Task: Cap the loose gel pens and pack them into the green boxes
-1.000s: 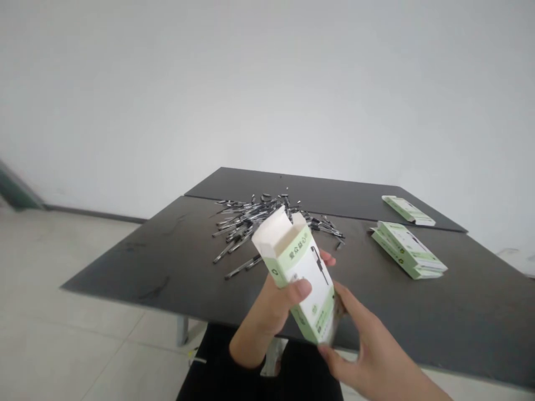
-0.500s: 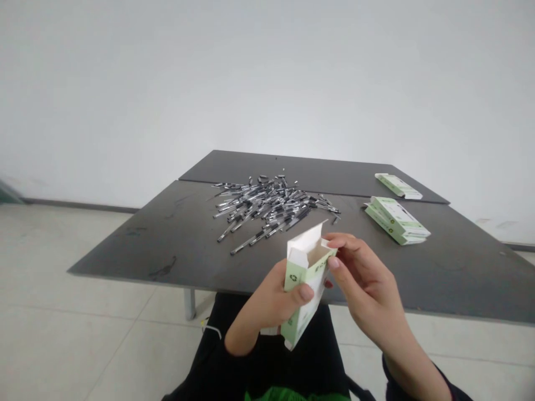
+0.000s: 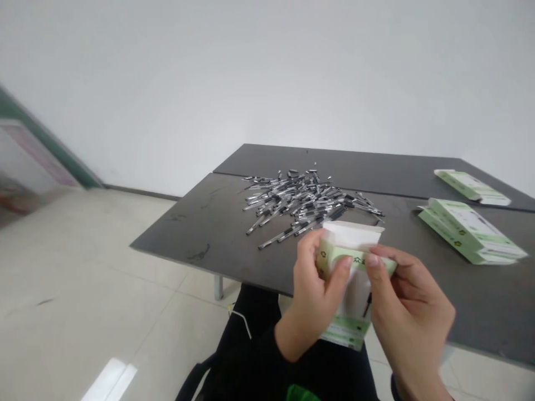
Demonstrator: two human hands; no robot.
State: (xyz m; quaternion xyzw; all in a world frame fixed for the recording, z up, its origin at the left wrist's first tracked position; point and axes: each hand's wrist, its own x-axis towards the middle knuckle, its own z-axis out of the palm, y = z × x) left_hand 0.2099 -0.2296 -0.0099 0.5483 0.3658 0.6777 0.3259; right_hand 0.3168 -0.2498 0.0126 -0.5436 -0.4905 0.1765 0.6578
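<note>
A light green and white cardboard box (image 3: 353, 298) is held upright between both hands over my lap, at the table's near edge. Its printed front faces me, and a white top flap (image 3: 353, 231) stands raised at the back. My left hand (image 3: 311, 292) grips the box's left side near the top, thumb on the front panel. With thumb and fingers, my right hand (image 3: 407, 306) pinches the upper right corner by the opening. The inside of the box is hidden from this angle. Beyond it, a heap of clear pens with black parts (image 3: 309, 200) lies on the dark table (image 3: 184, 228).
Several green and white boxes (image 3: 472, 231) are stacked on the right of the table. Another such box (image 3: 474, 186) lies farther back, across the table seam. A white wall (image 3: 267, 72) rises behind. A white cable (image 3: 242, 320) hangs by my leg.
My view has turned left, so the table appears farther right. The box has turned its front towards me. My left hand has moved up its side; my right hand still pinches its top edge.
</note>
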